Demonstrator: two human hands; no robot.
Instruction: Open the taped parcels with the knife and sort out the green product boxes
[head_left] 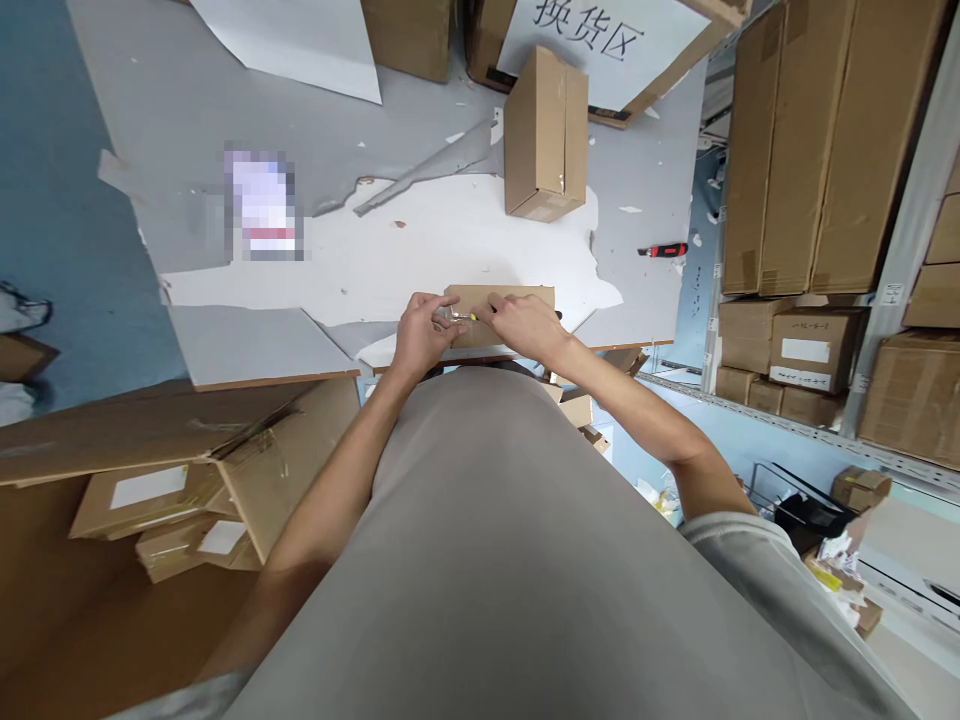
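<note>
At the table's front edge, a small cardboard box (495, 298) lies in front of my body. My left hand (421, 335) is at the box's left end, thumb and fingers closed round a small clear, shiny item (454, 316). A yellow bit shows at that item's right end, over the box. My right hand (529, 325) rests across the right part of the box with its fingers curled in. Its fingertips come close to the yellow bit, and what they pinch, if anything, is hidden.
A taller cardboard box (546, 135) stands further back on the table (420, 230). To the right lies a red and black box cutter (663, 250). A large open carton (300, 440) with boxes inside is at lower left. Shelves with cartons (795, 150) line the right.
</note>
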